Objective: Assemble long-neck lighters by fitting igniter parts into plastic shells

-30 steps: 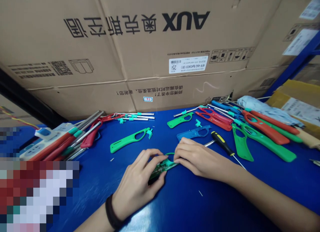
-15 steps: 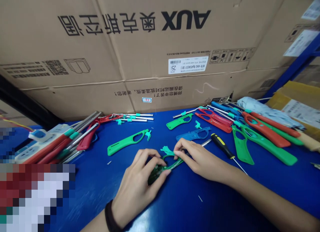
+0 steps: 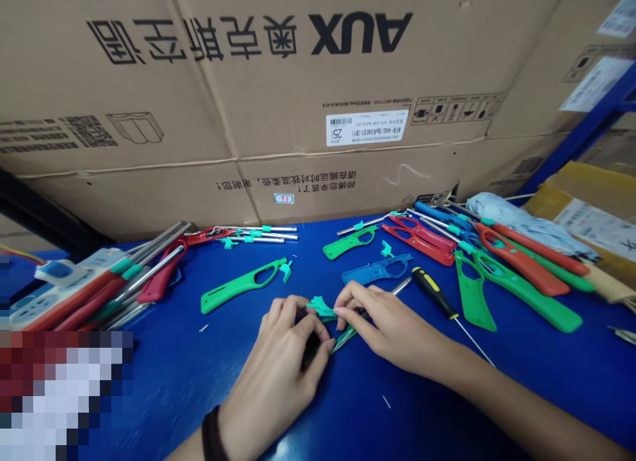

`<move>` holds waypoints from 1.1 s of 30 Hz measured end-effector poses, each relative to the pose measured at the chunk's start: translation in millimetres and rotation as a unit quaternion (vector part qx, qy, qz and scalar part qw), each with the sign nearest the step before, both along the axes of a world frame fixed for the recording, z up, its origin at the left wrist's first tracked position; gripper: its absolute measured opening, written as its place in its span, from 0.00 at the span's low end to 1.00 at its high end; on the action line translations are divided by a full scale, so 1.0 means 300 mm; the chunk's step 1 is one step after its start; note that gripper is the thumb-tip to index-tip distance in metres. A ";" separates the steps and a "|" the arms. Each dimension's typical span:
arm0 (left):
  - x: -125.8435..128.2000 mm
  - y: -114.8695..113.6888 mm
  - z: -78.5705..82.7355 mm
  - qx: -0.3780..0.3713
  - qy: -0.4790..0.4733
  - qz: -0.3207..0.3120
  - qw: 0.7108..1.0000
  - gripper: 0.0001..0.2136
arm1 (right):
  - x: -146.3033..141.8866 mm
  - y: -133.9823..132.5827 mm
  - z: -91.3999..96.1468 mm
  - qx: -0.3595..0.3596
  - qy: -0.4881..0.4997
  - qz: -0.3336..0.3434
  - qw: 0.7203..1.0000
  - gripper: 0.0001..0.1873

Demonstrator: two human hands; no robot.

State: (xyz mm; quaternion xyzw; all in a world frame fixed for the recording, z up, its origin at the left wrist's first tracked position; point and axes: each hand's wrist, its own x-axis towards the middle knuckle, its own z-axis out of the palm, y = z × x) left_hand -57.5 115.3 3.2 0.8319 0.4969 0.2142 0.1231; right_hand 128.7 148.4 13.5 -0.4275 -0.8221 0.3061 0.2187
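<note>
My left hand [image 3: 281, 365] is closed around the handle of a green stick lighter [image 3: 342, 342], most of it hidden behind the fingers. Pinched at the fingertips of my right hand [image 3: 392, 322] is a teal trigger [image 3: 322, 307], just above the lighter and close to the left fingertips. A metal tube [image 3: 402, 286] shows beyond my right hand. Behind the hands lie a blue casing half [image 3: 375, 270] with a small teal part [image 3: 387, 250] by it, and a green casing half [image 3: 238, 289] with another teal part [image 3: 285, 269].
A black and yellow screwdriver [image 3: 434, 293] lies right of my right hand. Several red, green and orange lighter parts [image 3: 527, 259] spread at the right. At the left are more lighters [image 3: 114, 285] and a power strip [image 3: 30, 305]. A large cardboard box [image 3: 278, 130] stands behind.
The teal trigger has moved slightly left, nearer the left fingertips, with my right hand following. Less of the lighter shows between the hands. The whole view has shifted a little.
</note>
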 end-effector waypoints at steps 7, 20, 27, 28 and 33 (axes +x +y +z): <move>-0.014 0.025 0.041 -0.041 0.029 -0.046 0.998 0.04 | 0.006 -0.003 0.015 0.018 -0.026 -0.010 0.999 0.05; -0.049 0.026 0.066 0.012 0.133 -0.094 0.987 0.05 | 0.008 -0.005 -0.002 -0.033 0.002 0.002 0.999 0.02; -0.072 0.025 0.023 0.047 0.028 -0.117 0.992 0.06 | 0.008 -0.010 -0.002 0.022 -0.042 -0.001 0.999 0.03; -0.075 0.025 0.017 0.041 0.015 -0.119 0.992 0.06 | 0.007 -0.011 -0.001 0.026 -0.044 -0.004 0.999 0.03; -0.100 0.026 -0.002 0.027 -0.023 -0.149 0.988 0.05 | -0.003 -0.015 0.004 0.028 -0.055 -0.006 0.998 0.03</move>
